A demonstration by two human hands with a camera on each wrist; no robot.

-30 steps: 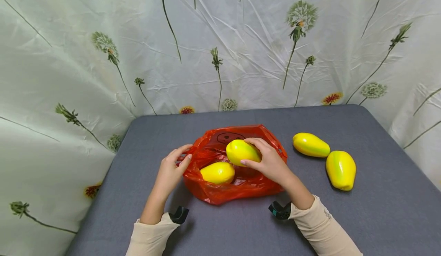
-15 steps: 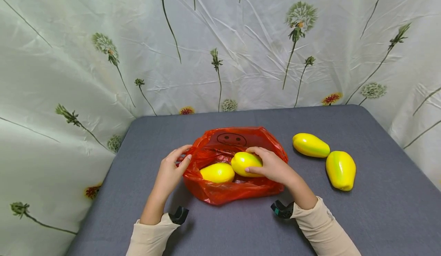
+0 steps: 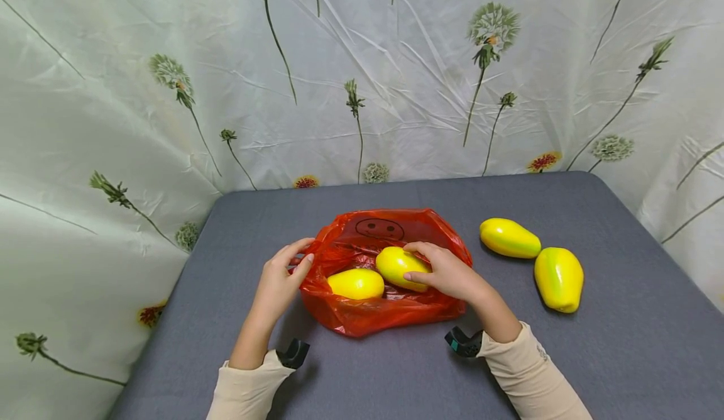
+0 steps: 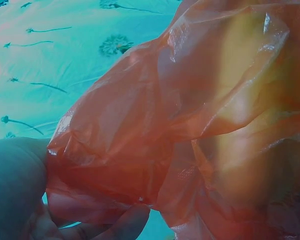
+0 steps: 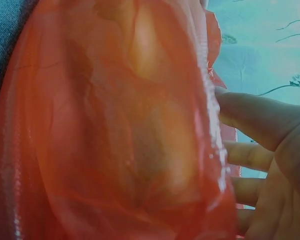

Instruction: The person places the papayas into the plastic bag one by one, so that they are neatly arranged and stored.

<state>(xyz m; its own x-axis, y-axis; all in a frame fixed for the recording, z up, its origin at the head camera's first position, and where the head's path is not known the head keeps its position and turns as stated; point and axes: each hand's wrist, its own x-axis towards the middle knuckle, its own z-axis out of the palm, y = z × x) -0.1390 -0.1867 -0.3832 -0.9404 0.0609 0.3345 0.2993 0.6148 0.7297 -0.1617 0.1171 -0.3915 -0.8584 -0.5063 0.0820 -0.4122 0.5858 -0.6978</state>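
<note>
In the head view, a red plastic bag [image 3: 367,319] lies with its mouth spread wide on the grey table. My left hand [image 3: 279,281] pinches its left rim between thumb and fingers; the left wrist view shows the thin film [image 4: 110,125] gathered there. One yellow papaya [image 3: 355,283] rests inside the bag, on the left. Beside it, a second yellow papaya [image 3: 393,266] sits low in the bag. My right hand [image 3: 449,272] reaches in over the right rim, fingers and thumb curved round that papaya's right end. Red film hides most of the fruit in the right wrist view.
To the right of the bag lie two more yellow-green papayas, one farther back [image 3: 510,238] and one nearer [image 3: 559,280]. A pale curtain with dandelion prints [image 3: 418,93] hangs behind the table [image 3: 390,376]. Black wrist cameras sit on both cuffs.
My right hand has lowered the second papaya into the bag beside the first. Since half a second ago, that papaya has tilted and shifted slightly left. My left hand has stayed at the rim.
</note>
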